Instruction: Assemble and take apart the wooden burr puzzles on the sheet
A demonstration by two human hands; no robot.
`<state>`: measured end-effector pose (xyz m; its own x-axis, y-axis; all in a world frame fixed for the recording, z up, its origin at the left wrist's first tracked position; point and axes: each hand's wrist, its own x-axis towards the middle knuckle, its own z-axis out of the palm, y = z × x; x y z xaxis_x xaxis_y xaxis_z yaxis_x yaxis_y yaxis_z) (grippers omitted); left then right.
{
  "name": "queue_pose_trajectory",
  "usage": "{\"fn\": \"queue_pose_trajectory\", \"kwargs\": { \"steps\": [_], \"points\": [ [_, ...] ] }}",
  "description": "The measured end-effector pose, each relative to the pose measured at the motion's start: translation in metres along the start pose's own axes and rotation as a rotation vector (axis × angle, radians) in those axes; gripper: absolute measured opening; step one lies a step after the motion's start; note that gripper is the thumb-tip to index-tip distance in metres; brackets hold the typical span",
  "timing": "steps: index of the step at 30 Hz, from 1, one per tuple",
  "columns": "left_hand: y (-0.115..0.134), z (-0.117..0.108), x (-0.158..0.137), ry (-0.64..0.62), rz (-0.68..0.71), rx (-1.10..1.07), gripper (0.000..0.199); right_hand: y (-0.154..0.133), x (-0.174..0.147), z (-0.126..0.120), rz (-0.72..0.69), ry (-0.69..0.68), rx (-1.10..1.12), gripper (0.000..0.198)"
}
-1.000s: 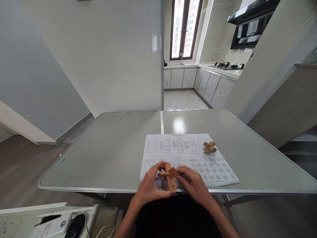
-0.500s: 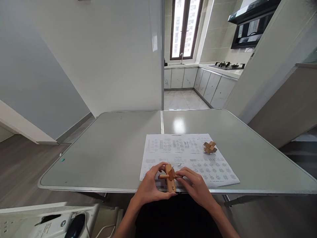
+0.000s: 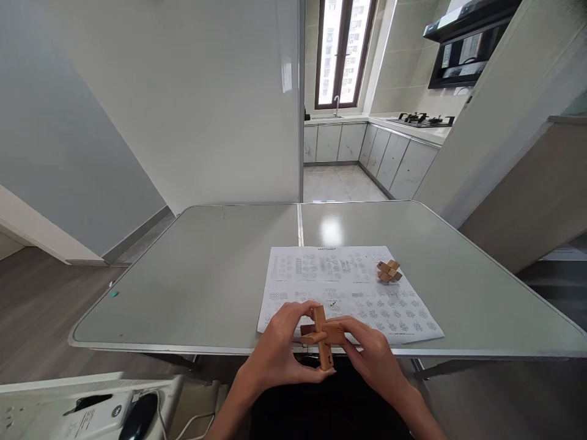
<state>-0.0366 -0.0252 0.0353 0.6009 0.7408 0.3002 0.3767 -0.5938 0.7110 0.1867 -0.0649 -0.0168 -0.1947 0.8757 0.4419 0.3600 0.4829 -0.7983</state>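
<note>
Between my two hands, just over the table's near edge, is a wooden interlocking puzzle (image 3: 323,342) of crossed bars, one bar marked with a dark numeral. My left hand (image 3: 285,345) grips the long bar, with a finger at its top end and the thumb at its bottom end. My right hand (image 3: 367,348) has its fingers pinched on the bar that points right. Beneath and beyond them lies a printed sheet (image 3: 316,263) of small diagrams. A second wooden puzzle (image 3: 389,271), a compact cluster of blocks, rests on the sheet's right part.
The grey folding table (image 3: 206,269) has a seam down its middle. A small teal bit (image 3: 114,294) lies by its left edge. At lower left, a white cart (image 3: 59,391) holds a white box, a black object (image 3: 138,417) and cables.
The puzzle has turned in my hands: a wide bar now points right, and the numbered long bar leans more. My right hand has shifted slightly right and down.
</note>
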Motion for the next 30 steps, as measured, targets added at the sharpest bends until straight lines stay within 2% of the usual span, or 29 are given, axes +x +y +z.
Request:
{"fn": "queue_pose_trajectory", "kwargs": {
  "steps": [6,12,15,17,22,27,30],
  "points": [
    [0.019,-0.009,0.006,-0.014,0.057,-0.050,0.094,-0.012,0.000,0.000,0.038,0.054,0.121,0.022],
    [0.031,-0.004,0.002,0.001,0.096,-0.146,0.104,-0.022,-0.003,0.003,0.140,0.044,0.328,0.012],
    [0.035,-0.002,0.002,0.017,0.098,-0.129,0.102,-0.024,-0.002,0.000,0.147,0.032,0.296,0.013],
    [0.035,-0.004,0.001,0.048,0.110,-0.091,0.099,-0.024,-0.002,-0.005,0.151,0.036,0.245,0.021],
    [0.033,-0.008,0.002,0.057,0.105,0.009,0.096,-0.028,-0.002,-0.018,0.251,0.141,0.226,0.027],
    [0.034,-0.008,0.003,0.022,0.130,0.077,0.097,-0.038,-0.002,-0.017,0.287,-0.016,0.233,0.038],
    [0.034,-0.006,0.004,0.012,0.148,0.097,0.095,-0.042,-0.001,-0.009,0.312,-0.019,0.240,0.042]
  ]
}}
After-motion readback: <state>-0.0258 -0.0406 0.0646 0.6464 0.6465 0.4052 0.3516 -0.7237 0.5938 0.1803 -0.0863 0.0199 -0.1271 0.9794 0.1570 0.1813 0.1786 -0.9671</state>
